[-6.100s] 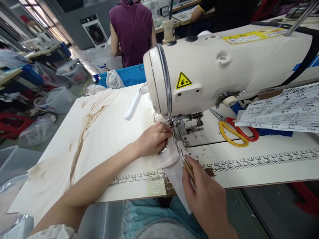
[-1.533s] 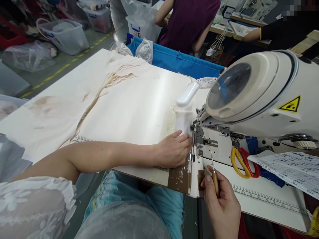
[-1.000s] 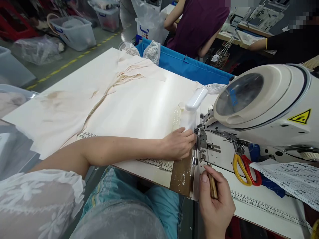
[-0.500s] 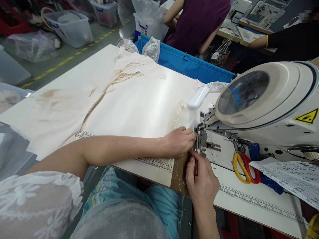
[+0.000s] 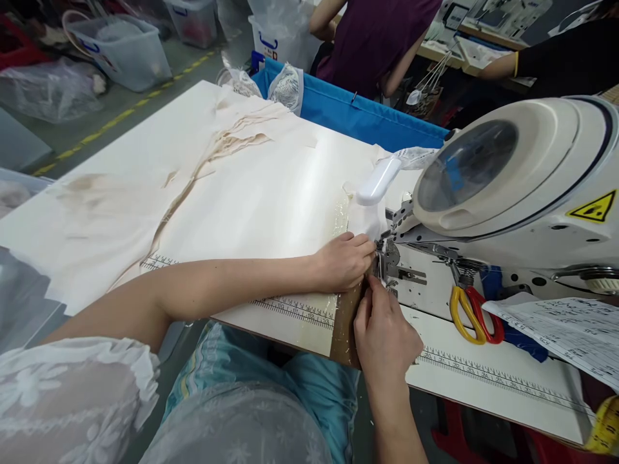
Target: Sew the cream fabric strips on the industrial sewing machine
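At the sewing machine (image 5: 507, 174), my left hand (image 5: 344, 263) lies with bent, closed fingers just left of the presser foot (image 5: 382, 258). A small piece of white fabric (image 5: 366, 219) runs from beneath its fingertips toward the back. My right hand (image 5: 389, 332) is closed in a pinch just in front of the foot, thumb against forefinger. Whatever it pinches is hidden by the fingers. Under and between the hands runs a brown taped strip (image 5: 345, 328) on the table. A smooth white oblong piece (image 5: 380, 180) sits behind the fabric.
Beige fabric pieces (image 5: 116, 212) spread over the left of the white table (image 5: 261, 212). Scissors with yellow and red handles (image 5: 476, 316) and a written sheet (image 5: 565, 328) lie right. Behind hangs a blue cloth bin (image 5: 358, 116); a person in purple (image 5: 382, 38) sits beyond it.
The whole view has shifted slightly, so most things sit a little higher and further left. Both hands remain by the presser foot; the right fingers have drawn closer together around their pinch.
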`<state>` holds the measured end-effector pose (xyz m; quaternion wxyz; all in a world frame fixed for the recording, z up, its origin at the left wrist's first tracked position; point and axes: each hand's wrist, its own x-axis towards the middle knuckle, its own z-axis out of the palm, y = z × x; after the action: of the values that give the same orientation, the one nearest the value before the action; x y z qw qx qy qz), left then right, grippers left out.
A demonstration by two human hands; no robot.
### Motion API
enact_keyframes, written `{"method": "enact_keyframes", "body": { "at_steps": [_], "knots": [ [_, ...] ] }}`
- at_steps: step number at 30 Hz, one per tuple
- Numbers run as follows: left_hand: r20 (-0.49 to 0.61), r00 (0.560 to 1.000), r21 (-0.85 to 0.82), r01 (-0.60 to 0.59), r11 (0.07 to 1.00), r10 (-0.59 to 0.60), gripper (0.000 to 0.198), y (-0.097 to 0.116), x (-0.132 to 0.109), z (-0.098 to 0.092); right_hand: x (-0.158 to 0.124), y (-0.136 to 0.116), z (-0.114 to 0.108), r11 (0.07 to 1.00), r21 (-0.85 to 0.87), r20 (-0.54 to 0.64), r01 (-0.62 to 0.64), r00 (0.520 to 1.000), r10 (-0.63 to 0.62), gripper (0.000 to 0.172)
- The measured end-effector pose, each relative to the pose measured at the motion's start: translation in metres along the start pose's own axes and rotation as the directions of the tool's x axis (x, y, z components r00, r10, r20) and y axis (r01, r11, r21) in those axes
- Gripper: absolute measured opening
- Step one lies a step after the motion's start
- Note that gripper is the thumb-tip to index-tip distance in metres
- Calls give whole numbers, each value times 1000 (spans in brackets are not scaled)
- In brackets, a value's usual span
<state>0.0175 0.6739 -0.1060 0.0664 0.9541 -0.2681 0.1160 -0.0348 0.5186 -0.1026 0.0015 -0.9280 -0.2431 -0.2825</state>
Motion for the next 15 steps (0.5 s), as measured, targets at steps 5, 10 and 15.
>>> {"method": "enact_keyframes", "body": {
  "at_steps": [5, 10, 15],
  "knots": [
    [-8, 1000, -27, -15, 1000, 15, 32, -7, 1, 1, -2, 1, 1, 999, 14, 54, -49, 997, 48, 32],
    [14, 1000, -33, 18, 999, -18, 36, -12, 2, -1, -17, 3, -11, 953, 303, 11, -15, 1000, 13, 33],
    [78, 996, 46, 46, 998, -49, 45, -7, -3, -16, -32, 19, 5, 833, 549, 70, -73, 997, 41, 46]
  ]
}}
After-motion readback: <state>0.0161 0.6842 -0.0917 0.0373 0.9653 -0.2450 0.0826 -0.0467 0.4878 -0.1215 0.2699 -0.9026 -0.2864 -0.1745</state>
